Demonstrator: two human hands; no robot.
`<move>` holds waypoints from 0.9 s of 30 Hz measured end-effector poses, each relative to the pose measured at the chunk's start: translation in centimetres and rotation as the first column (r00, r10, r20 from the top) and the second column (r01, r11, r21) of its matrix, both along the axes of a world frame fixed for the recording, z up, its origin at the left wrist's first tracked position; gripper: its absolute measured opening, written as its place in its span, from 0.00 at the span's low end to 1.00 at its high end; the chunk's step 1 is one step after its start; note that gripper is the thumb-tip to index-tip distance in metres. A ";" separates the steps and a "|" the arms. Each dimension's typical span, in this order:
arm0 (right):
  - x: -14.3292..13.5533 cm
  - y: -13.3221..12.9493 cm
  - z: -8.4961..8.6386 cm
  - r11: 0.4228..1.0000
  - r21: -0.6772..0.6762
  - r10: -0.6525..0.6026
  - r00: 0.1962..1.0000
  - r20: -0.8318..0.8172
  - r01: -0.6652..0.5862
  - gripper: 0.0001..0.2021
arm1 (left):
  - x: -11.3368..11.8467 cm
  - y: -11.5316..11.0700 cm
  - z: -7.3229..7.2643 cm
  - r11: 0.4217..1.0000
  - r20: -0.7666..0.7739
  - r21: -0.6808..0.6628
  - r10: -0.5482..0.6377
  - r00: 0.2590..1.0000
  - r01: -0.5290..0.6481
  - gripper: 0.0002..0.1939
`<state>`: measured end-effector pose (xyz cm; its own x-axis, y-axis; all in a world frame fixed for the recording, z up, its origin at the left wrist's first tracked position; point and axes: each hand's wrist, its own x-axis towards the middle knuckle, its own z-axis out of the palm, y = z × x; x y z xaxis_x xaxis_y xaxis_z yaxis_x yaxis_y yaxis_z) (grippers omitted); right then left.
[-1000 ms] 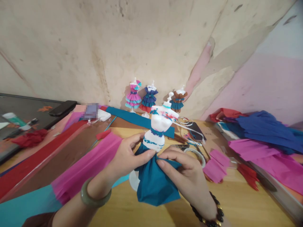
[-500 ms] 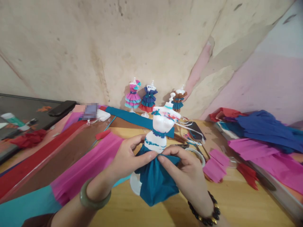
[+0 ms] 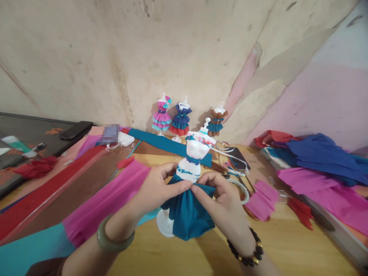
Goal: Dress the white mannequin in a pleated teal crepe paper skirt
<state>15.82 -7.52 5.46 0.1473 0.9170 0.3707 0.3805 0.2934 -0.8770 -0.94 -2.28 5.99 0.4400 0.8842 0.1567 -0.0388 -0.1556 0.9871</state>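
A small white dress form (image 3: 198, 147) leans slightly to the right between my hands, with bits of teal and pink on its bust, waist and hips. A teal crepe paper skirt (image 3: 191, 214) hangs gathered around its lower part. My left hand (image 3: 161, 186) pinches the skirt's top edge at the front, its fingers behind the form. Beside it, my right hand (image 3: 221, 199) pinches the same edge with thumb and forefinger, the thumbs almost touching. Part of the form's round white base (image 3: 166, 224) shows below the skirt.
Dressed forms in pink (image 3: 161, 117), navy (image 3: 181, 119) and brown (image 3: 217, 120) stand by the wall. Pink crepe paper (image 3: 109, 203) lies at left, blue paper (image 3: 324, 159) is piled at right. A tape roll (image 3: 240, 189), pink pieces (image 3: 261, 201) and a phone (image 3: 237, 158) lie right of the form.
The dress form's top has tilted a little left and downward, and its base shows more. My hands still pinch the skirt's top edge, fingertips close together.
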 end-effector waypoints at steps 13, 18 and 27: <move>0.5 -2.2 1.4 0.836 0.377 0.102 0.788 0.607 -0.399 0.19 | -0.5 1.1 0.1 0.959 0.077 -0.124 0.266 0.961 -0.256 0.14; -0.5 -2.1 0.6 0.782 0.518 -0.124 0.727 0.676 -0.348 0.14 | -0.2 1.1 -0.3 0.959 0.088 -0.189 0.232 0.969 -0.213 0.16; -0.9 -1.6 0.0 0.737 0.499 -0.082 0.673 0.735 -0.455 0.13 | -0.8 1.3 0.8 0.924 0.166 -0.327 0.261 0.951 -0.197 0.14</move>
